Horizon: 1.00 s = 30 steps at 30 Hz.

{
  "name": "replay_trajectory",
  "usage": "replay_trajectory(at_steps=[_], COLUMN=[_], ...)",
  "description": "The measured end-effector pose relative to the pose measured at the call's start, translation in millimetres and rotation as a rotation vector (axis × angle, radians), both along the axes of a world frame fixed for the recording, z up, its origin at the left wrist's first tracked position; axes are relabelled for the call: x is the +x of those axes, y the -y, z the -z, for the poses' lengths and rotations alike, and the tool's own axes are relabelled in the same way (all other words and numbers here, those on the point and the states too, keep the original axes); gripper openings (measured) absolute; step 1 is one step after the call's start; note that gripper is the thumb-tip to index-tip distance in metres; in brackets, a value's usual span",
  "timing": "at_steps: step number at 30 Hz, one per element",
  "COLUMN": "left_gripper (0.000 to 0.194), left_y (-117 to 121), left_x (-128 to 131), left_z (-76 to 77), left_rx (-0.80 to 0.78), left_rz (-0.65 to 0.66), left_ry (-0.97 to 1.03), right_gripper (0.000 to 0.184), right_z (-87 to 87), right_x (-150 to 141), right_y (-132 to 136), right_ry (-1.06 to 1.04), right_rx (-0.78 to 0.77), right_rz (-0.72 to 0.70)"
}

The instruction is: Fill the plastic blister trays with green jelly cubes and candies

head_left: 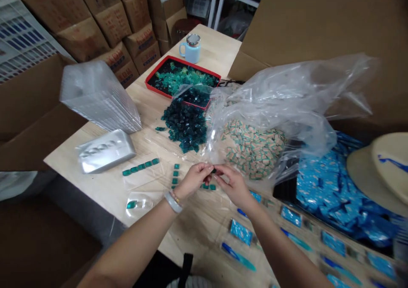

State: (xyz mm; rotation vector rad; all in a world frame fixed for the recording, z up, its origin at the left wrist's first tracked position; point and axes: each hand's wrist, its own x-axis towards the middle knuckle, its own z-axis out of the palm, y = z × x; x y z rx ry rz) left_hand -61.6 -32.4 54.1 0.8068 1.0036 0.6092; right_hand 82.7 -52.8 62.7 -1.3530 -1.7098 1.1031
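Observation:
My left hand point(197, 178) and my right hand point(232, 183) meet over the table. Their fingertips pinch a small dark green piece point(213, 170), partly hidden by the fingers. Just below them lie a few green square pieces point(210, 187), and a short column of similar squares point(175, 173) stands to the left. Further left, a row of green squares point(140, 167) rests on clear plastic. A pile of dark teal translucent pieces point(185, 126) is beyond my hands. Beside it, a clear plastic bag point(219, 128) holds many small beige and green pieces point(255, 145).
Behind the pile are a red-rimmed tray point(153, 84) of green pieces and a blue mug point(192, 52). Stacked clear plastic trays point(102, 94) and a silvery plastic block point(106, 152) stand left. Blue packets point(321, 181) and blue-teal tools point(238, 256) lie right. Cartons point(110, 32) surround the table.

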Motion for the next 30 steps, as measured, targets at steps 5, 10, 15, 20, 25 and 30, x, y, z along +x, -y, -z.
replay_trajectory(at_steps=[5,10,15,20,25,30], left_gripper=[0.029,0.021,0.029,0.022,0.015,0.017], left_y=[37,55,58,76,120,151], left_x=[8,-11,-8,-17,-96,-173], left_z=[9.8,26.4,36.2,21.9,5.0,-12.1], left_rx=[0.165,0.696,0.821,0.824,0.558,0.395], left_rz=[0.059,0.339,0.451,0.331,-0.070,-0.343], left_ry=[-0.312,-0.775,-0.854,-0.813,-0.957,-1.148], right_gripper=[0.016,0.018,0.022,0.027,0.033,0.030], right_z=[19.3,47.4,58.9,65.5,54.2,33.2], right_x=[29,31,22,31,23,-40], right_y=[45,58,56,65,82,96], right_ry=[0.210,0.646,0.770,0.778,0.752,0.514], right_rx=[-0.065,0.053,0.075,0.067,0.166,0.231], right_rz=[0.065,-0.069,-0.171,-0.134,-0.062,-0.256])
